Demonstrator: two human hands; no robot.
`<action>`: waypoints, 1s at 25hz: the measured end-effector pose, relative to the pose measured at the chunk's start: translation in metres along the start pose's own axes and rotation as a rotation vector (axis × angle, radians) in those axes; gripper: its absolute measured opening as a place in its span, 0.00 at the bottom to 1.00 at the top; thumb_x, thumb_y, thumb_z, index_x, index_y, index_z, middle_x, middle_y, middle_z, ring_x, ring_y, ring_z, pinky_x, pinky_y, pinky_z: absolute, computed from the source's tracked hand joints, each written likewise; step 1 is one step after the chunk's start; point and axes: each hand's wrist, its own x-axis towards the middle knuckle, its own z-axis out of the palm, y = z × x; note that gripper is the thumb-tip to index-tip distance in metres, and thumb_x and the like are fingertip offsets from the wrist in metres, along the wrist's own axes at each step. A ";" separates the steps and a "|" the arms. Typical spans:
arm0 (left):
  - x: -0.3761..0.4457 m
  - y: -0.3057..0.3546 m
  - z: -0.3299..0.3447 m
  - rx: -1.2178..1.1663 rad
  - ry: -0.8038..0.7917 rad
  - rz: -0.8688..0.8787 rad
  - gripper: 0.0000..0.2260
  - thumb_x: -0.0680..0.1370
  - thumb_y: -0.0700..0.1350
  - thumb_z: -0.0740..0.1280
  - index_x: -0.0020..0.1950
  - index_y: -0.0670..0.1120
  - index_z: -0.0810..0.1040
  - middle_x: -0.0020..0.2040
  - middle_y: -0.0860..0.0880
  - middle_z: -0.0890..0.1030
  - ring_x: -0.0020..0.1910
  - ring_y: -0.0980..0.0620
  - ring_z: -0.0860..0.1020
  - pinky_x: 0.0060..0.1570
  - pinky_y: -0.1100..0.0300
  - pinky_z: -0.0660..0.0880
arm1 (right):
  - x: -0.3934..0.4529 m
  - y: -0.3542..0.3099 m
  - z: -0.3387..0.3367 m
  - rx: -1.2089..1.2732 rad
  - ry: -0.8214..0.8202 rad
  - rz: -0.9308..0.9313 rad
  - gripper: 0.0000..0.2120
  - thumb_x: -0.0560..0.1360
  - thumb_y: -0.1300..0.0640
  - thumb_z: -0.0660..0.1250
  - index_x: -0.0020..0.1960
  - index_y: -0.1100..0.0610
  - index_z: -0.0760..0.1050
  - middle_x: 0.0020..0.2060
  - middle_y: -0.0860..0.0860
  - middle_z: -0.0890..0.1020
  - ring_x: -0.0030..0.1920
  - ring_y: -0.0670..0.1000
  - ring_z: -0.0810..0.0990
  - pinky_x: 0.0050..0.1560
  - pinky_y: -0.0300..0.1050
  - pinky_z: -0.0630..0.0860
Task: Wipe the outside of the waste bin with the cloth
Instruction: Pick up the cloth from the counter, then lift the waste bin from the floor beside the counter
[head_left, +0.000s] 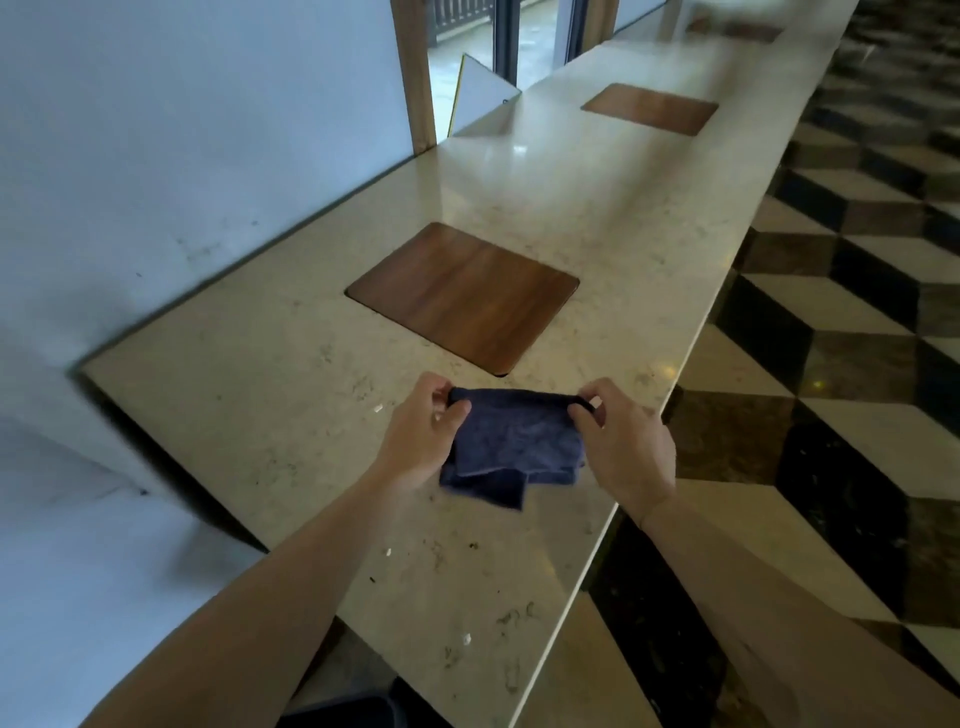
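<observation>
While the left hand (423, 431) and the right hand (621, 441) each pinch a top corner of the dark blue cloth (511, 447), it hangs just above the pale stone tabletop (260, 415). A brown wooden square (462, 296) sits behind it, beside the checkered floor (831, 338).

Single head-worn wide-angle view is looking forward and down along the stone counter (597, 218), which is running toward the frame's upper right. Both forearms are entering close from the bottom edge.
</observation>
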 end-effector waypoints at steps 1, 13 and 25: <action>-0.011 0.014 -0.011 -0.012 0.028 0.034 0.08 0.78 0.46 0.66 0.54 0.47 0.71 0.46 0.49 0.80 0.45 0.50 0.79 0.42 0.59 0.72 | -0.006 -0.010 -0.013 0.027 0.022 -0.012 0.05 0.81 0.47 0.63 0.54 0.46 0.73 0.38 0.47 0.81 0.36 0.52 0.78 0.31 0.42 0.70; -0.169 0.143 -0.147 -0.094 0.400 0.336 0.05 0.77 0.47 0.65 0.50 0.55 0.70 0.44 0.59 0.79 0.42 0.62 0.77 0.39 0.71 0.71 | -0.138 -0.146 -0.104 1.183 -0.001 0.106 0.10 0.83 0.62 0.59 0.49 0.46 0.67 0.53 0.61 0.78 0.48 0.55 0.79 0.47 0.50 0.76; -0.372 0.105 -0.214 0.049 0.155 0.616 0.05 0.79 0.47 0.62 0.53 0.56 0.70 0.50 0.55 0.78 0.49 0.58 0.77 0.49 0.60 0.77 | -0.355 -0.256 -0.042 1.849 -0.216 0.314 0.18 0.83 0.47 0.58 0.72 0.43 0.68 0.64 0.57 0.79 0.60 0.58 0.82 0.56 0.58 0.80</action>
